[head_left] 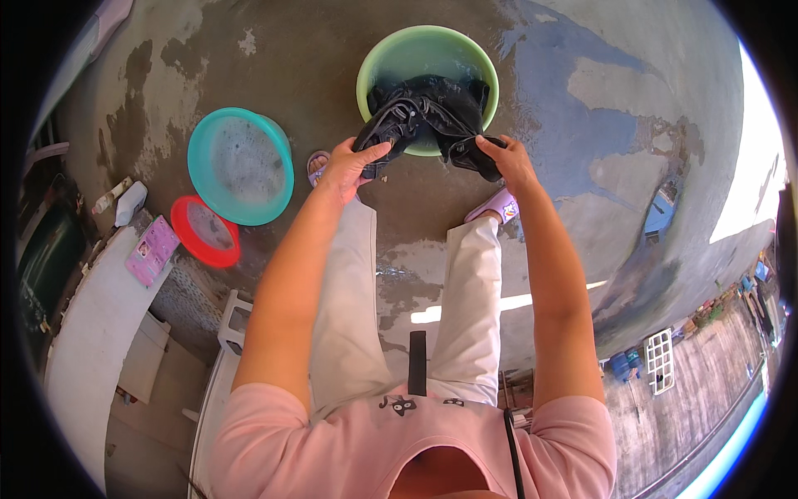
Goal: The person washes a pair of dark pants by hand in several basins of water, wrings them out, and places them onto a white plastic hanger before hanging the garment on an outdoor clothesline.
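Observation:
A dark, wet garment with light stitching and a metal button is stretched between my two hands. Its middle hangs into a light green plastic basin that holds cloudy water. My left hand grips one end near the basin's front left rim, thumb on top. On the right, my right hand clasps the other end, which is bunched just outside the rim. Part of the cloth inside the basin lies under the water and is hard to make out.
To the left stand a turquoise basin and a smaller red basin, both with sudsy water. A pink packet and a white bottle are by a pale ledge. The concrete floor is wet in patches.

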`<action>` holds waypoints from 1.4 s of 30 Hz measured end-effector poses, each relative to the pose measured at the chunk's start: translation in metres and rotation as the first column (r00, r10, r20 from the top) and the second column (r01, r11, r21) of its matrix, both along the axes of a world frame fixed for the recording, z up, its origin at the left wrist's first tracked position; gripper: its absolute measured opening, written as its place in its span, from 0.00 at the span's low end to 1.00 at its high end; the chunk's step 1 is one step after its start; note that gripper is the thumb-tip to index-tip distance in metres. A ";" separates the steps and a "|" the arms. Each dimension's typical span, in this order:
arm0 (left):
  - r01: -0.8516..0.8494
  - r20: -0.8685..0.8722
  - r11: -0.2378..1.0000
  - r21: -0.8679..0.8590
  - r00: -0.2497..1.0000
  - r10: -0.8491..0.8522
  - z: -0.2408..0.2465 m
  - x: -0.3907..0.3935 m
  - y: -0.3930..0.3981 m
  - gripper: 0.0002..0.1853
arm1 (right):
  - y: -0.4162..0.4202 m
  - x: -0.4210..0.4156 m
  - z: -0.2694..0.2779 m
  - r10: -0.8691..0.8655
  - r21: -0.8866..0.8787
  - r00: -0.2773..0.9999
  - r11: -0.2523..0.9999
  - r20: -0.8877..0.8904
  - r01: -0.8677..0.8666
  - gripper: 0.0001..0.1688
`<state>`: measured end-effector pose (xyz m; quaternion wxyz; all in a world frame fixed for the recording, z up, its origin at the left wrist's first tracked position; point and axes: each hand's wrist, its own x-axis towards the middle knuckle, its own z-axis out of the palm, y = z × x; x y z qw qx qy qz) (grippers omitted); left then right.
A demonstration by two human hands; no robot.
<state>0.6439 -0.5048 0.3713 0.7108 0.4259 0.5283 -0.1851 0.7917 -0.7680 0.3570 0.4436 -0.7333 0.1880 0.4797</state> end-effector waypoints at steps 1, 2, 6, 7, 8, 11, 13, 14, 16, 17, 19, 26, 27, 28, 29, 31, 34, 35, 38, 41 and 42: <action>0.079 0.036 0.997 0.024 0.996 -0.080 -0.001 0.000 -0.001 0.28 | 0.001 0.000 -0.002 -0.139 -0.012 0.989 0.990 -0.044 0.138 0.20; 0.110 0.034 0.986 0.129 0.993 -0.115 -0.002 0.000 -0.004 0.22 | 0.001 -0.001 -0.004 -0.260 0.027 0.962 0.964 -0.079 0.263 0.21; 0.221 -0.056 0.879 0.423 0.974 -0.218 0.001 0.000 -0.019 0.27 | 0.002 -0.027 -0.007 -0.393 0.000 0.919 0.920 0.025 0.393 0.19; 0.287 -0.086 0.854 0.435 0.957 -0.277 0.003 0.002 -0.028 0.29 | 0.007 -0.044 -0.006 -0.385 0.139 0.915 0.919 0.122 0.369 0.17; 0.242 0.021 0.806 0.541 0.954 -0.300 0.005 0.005 -0.040 0.28 | 0.015 -0.061 -0.005 -0.384 0.197 0.913 0.914 0.137 0.355 0.15; 0.462 -0.041 0.573 0.677 0.801 -0.597 0.022 0.005 -0.099 0.22 | 0.030 -0.095 0.005 -0.532 0.244 0.800 0.767 -0.276 0.594 0.14; 0.459 0.064 0.445 0.768 0.638 -0.768 0.036 0.001 -0.122 0.15 | 0.035 -0.094 0.012 -0.501 0.382 0.637 0.522 -0.586 0.762 0.25; 0.505 0.074 0.436 0.745 0.587 -0.806 0.046 -0.004 -0.129 0.14 | 0.037 -0.088 0.015 -0.503 0.246 0.613 0.615 -0.609 0.749 0.24; 0.515 0.145 0.422 0.746 0.493 -0.858 0.068 -0.013 -0.135 0.12 | 0.035 -0.067 0.031 -0.436 0.054 0.706 0.830 -0.558 0.555 0.21; 0.540 0.172 0.455 0.708 0.492 -0.853 0.081 -0.019 -0.135 0.12 | 0.032 -0.058 0.045 -0.294 0.106 0.849 0.921 -0.439 0.374 0.17; 0.549 0.255 0.538 0.640 0.509 -0.822 0.110 -0.035 -0.136 0.13 | 0.035 -0.056 0.083 -0.181 0.157 0.980 0.969 -0.086 0.192 0.16; 0.239 0.373 0.662 0.711 0.670 -0.642 0.173 -0.080 -0.106 0.42 | 0.046 -0.033 0.325 0.213 0.077 0.872 0.959 0.441 -0.273 0.07; 0.151 0.451 0.675 0.723 0.636 -0.626 0.185 -0.077 -0.104 0.41 | 0.043 -0.032 0.367 0.264 0.054 0.849 0.945 0.458 -0.323 0.08; 0.065 0.513 0.680 0.731 0.604 -0.609 0.198 -0.070 -0.102 0.40 | 0.040 -0.033 0.405 0.284 0.055 0.825 0.934 0.489 -0.354 0.11; -0.020 0.571 0.682 0.731 0.565 -0.596 0.213 -0.061 -0.100 0.40 | 0.040 -0.034 0.439 0.321 0.002 0.762 0.921 0.563 -0.390 0.16; -0.218 0.705 0.700 0.680 0.457 -0.542 0.250 -0.043 -0.104 0.40 | 0.035 -0.036 0.510 0.418 -0.152 0.654 0.892 0.631 -0.425 0.23; -0.414 0.813 0.699 0.583 0.297 -0.502 0.304 -0.025 -0.103 0.44 | 0.031 -0.050 0.595 0.356 -0.136 0.504 0.897 0.787 -0.422 0.36; -0.456 0.832 0.698 0.553 0.252 -0.495 0.320 -0.021 -0.101 0.47 | 0.028 -0.061 0.616 0.260 -0.084 0.445 0.922 0.857 -0.378 0.35; -0.514 0.836 0.665 0.541 0.242 -0.493 0.358 -0.021 -0.090 0.55 | 0.026 -0.076 0.662 0.183 -0.100 0.177 0.913 0.967 -0.395 0.34; -0.543 0.841 0.647 0.536 0.272 -0.468 0.373 -0.015 -0.074 0.60 | 0.027 -0.081 0.681 0.030 0.042 0.191 0.930 0.981 -0.364 0.32; -0.537 0.849 0.659 0.527 0.293 -0.440 0.375 -0.013 -0.071 0.62 | 0.027 -0.081 0.683 0.013 0.048 0.163 0.928 0.987 -0.370 0.32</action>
